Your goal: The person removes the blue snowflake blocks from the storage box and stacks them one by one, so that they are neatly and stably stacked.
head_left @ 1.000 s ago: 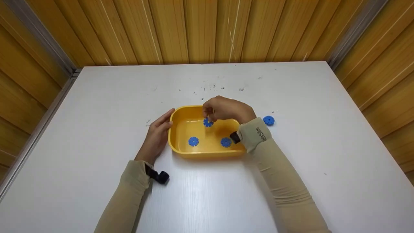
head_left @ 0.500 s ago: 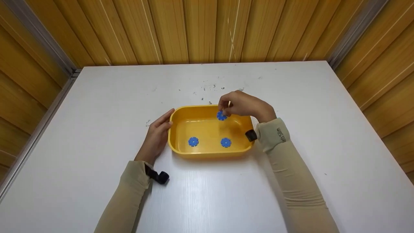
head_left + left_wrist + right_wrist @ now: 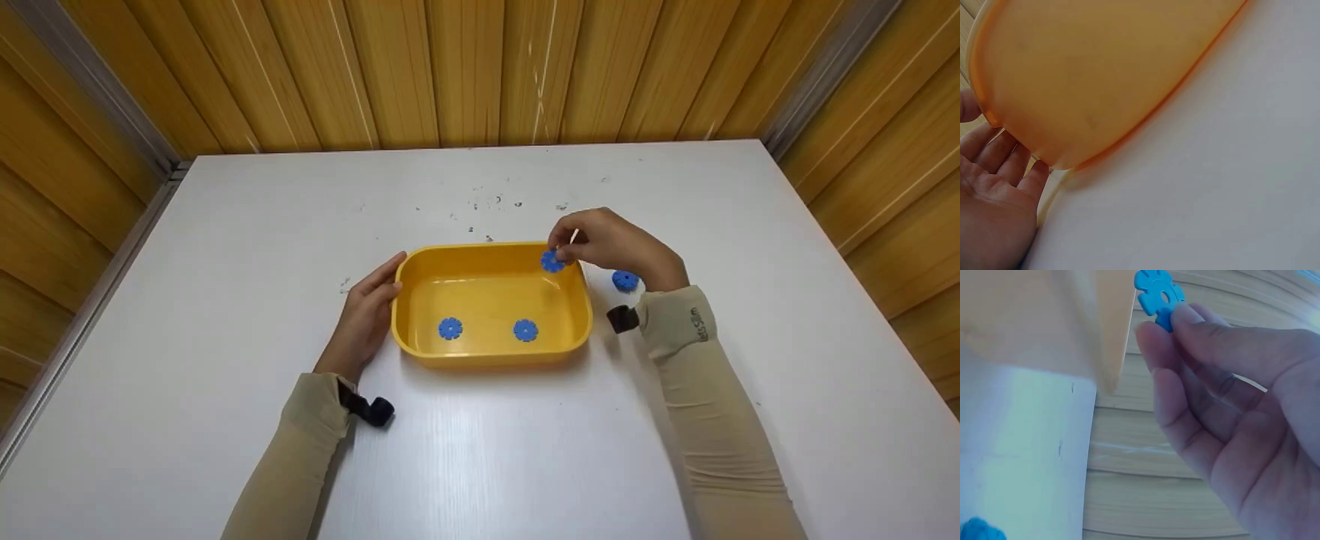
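Note:
A yellow plastic tub (image 3: 491, 356) stands on the white table. Two blue notched interlocking discs lie flat on its floor near the front wall, a left disc (image 3: 450, 328) and a right disc (image 3: 526, 330). My left hand (image 3: 360, 322) rests against the tub's left end, its fairly straight fingers along the outer wall and the thumb at the rim; the left wrist view shows the fingers (image 3: 1013, 157) touching that wall. Between thumb and fingertips my right hand (image 3: 611, 244) pinches another blue interlocking disc (image 3: 1157, 292), held over the tub's back right corner.
To the right of the tub, partly beside the right wrist, a small pile of blue discs (image 3: 625, 280) sits on the white table (image 3: 480, 450). Wood-look panels (image 3: 465, 75) rise behind the table and at both sides.
My right hand has moved right with the pinched disc, from over the tub's middle to its back right corner. The left hand, the tub and the two discs inside have stayed put.

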`<state>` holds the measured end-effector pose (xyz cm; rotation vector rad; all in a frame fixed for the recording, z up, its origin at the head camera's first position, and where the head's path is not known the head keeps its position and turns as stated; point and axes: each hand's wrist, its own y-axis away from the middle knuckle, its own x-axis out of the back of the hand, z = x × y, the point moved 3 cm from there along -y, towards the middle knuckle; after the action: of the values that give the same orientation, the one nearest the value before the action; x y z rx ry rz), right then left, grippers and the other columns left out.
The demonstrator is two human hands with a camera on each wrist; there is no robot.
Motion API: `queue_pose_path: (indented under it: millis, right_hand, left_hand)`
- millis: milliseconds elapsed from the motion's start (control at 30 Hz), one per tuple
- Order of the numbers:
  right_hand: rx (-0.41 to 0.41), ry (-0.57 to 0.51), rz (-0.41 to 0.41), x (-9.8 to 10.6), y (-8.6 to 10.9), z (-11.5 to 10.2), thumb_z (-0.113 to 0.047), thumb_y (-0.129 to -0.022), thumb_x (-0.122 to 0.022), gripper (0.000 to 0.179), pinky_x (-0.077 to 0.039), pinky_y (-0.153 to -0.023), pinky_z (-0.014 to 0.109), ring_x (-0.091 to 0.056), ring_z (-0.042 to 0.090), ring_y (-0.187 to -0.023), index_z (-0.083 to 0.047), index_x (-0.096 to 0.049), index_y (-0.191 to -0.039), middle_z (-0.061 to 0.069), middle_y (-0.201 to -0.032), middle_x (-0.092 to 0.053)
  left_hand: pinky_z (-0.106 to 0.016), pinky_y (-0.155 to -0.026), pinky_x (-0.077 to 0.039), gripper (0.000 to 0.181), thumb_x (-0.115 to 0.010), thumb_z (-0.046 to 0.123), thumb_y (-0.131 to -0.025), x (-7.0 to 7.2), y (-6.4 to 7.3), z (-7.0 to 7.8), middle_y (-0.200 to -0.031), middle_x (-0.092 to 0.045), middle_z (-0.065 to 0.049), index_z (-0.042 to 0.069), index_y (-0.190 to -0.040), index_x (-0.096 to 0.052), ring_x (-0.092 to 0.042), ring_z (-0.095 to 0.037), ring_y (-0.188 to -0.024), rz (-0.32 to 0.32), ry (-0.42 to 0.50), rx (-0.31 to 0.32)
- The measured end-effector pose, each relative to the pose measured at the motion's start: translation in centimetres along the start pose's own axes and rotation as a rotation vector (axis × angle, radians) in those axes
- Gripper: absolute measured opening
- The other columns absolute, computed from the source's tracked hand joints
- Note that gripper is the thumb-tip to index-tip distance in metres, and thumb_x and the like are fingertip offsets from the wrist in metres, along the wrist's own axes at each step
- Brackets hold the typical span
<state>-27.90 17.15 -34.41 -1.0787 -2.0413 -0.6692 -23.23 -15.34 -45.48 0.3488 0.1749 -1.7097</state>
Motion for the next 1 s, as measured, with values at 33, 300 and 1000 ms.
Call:
queue_pose_path:
  millis: [33,300,1000]
  right_hand:
    - [-0.012,-0.013,0.008,0.1,0.2,0.3,-0.006,-0.091,-0.062,0.010,-0.056,-0.080,0.032,-0.064,0.024,-0.086,-0.006,-0.068,-0.099,0.008,-0.098,-0.068]
    - [-0.088,-0.055,0.072,0.8,2.0,2.8,-0.008,-0.092,-0.062,0.013,-0.054,-0.081,0.027,-0.062,0.025,-0.085,-0.008,-0.068,-0.103,0.009,-0.096,-0.067]
    - [-0.227,-0.012,0.092,1.4,4.8,8.1,-0.009,-0.093,-0.059,0.020,-0.052,-0.090,0.043,-0.063,0.026,-0.091,-0.003,-0.066,-0.111,0.016,-0.107,-0.063]
  left_hand:
    - [-0.025,-0.115,-0.032,0.050,-0.045,0.006,-0.097,0.0,0.0,0.0,-0.155,-0.036,0.001,0.012,-0.146,-0.041,-0.033,-0.011,-0.142,0.002,-0.001,0.001]
    - [-0.025,-0.115,-0.032,0.051,-0.045,0.006,-0.096,0.0,0.1,0.0,-0.155,-0.035,0.001,0.011,-0.146,-0.040,-0.033,-0.010,-0.142,-0.011,0.019,-0.003]
    - [-0.025,-0.115,-0.031,0.051,-0.045,0.006,-0.097,-0.1,0.1,0.1,-0.155,-0.034,0.001,0.011,-0.147,-0.040,-0.031,-0.010,-0.143,-0.007,-0.009,-0.007]
